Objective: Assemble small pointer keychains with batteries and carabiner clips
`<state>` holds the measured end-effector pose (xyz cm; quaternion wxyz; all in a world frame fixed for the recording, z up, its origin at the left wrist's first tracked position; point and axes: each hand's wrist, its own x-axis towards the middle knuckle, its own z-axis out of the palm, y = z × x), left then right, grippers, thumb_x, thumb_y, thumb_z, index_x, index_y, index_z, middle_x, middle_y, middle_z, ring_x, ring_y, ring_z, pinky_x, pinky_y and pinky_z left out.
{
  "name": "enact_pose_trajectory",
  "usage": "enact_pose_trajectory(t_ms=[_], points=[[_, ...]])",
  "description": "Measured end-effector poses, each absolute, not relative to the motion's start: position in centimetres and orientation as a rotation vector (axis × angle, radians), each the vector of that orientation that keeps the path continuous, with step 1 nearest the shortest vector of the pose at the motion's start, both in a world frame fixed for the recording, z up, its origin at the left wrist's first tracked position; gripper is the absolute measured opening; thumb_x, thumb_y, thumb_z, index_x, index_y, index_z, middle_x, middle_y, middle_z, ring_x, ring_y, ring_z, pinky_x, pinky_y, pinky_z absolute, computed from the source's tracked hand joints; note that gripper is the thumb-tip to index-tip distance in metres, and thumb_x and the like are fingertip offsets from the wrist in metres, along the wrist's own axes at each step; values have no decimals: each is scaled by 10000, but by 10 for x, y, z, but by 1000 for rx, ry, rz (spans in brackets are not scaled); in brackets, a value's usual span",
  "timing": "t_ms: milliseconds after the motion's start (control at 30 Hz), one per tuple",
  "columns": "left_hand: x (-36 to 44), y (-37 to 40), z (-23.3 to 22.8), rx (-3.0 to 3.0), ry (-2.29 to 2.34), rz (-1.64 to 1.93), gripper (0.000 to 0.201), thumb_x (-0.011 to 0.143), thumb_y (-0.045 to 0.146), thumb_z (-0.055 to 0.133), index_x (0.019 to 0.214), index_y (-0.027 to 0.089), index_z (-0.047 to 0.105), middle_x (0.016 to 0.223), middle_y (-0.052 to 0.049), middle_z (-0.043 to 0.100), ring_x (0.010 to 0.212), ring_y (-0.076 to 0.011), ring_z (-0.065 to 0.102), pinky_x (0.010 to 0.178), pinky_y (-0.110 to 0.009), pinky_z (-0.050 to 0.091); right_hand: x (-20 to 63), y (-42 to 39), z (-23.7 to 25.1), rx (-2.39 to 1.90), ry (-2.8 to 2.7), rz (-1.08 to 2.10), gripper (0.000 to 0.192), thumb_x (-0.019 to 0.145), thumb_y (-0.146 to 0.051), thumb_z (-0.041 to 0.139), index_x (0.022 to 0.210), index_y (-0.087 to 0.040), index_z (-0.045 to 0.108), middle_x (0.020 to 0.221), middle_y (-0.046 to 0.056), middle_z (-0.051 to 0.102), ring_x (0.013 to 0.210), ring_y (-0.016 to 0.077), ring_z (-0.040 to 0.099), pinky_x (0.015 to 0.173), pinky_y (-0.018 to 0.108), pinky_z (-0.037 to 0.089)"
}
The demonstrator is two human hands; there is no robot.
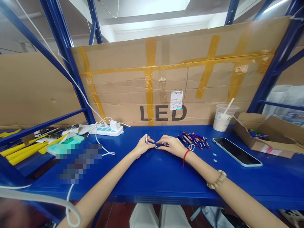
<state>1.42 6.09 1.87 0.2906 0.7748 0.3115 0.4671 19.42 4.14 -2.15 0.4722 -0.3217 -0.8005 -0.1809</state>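
My left hand (142, 146) is closed around a short silver metal tube (146, 138), which stands upright between the fingers. Just to its right, my right hand (173, 145) has its fingers bent round a small dark cylindrical piece (165, 144) with a shiny edge. Small dark and silver bits (156, 147) show between the fingertips of both hands, too small to name. To the right of my right hand lies a pile of red, blue and purple metal tubes with carabiner clips (193, 141).
All this is on a blue metal table (147, 177). A phone (237, 152), two pale discs (215, 157), a drink cup (223, 117) and an open cardboard box (266, 136) are at right. A power strip (105, 129) with white cables stands back left. Cardboard (118, 91) walls the back.
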Motion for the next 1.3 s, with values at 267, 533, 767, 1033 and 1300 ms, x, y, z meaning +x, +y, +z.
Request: enact_pose_trajectory(t_ms=[267, 533, 767, 1033, 1300], points=[[14, 59, 18, 2119, 890, 1177, 443, 527, 137, 755, 707, 180, 353, 772, 15, 616, 588, -69, 570, 594, -207, 453, 190, 41, -23, -795, -2032, -388, 114, 767, -298, 626, 836, -232, 689, 851, -1, 633, 599, 80, 546, 537, 190, 378], [15, 59, 20, 2130, 879, 1091, 422, 545, 123, 722, 698, 184, 333, 735, 35, 592, 552, -52, 530, 576, -204, 406, 188, 38, -24, -840, -2017, -356, 134, 740, -330, 649, 804, -215, 673, 846, -15, 630, 577, 71, 539, 520, 191, 358], [16, 58, 20, 2173, 875, 1066, 347, 624, 185, 657, 706, 187, 320, 720, 21, 598, 566, -54, 519, 545, -194, 357, 187, 37, -24, -845, -2046, -421, 134, 776, -320, 607, 854, -244, 686, 844, -17, 626, 591, 72, 538, 539, 199, 351], [14, 54, 23, 2124, 887, 1041, 346, 612, 241, 667, 686, 182, 334, 717, 18, 563, 656, -87, 558, 584, -205, 352, 187, 37, -24, -824, -2045, -464, 173, 825, -337, 549, 875, -235, 680, 867, 1, 629, 632, 88, 558, 573, 202, 372], [17, 54, 20, 2027, 732, 1013, 439, 600, 333, 705, 674, 188, 298, 715, 10, 574, 649, -101, 592, 564, -194, 334, 187, 44, -26, -703, -1925, -533, 213, 857, -328, 498, 836, -211, 674, 844, 11, 629, 577, 74, 537, 553, 197, 370]])
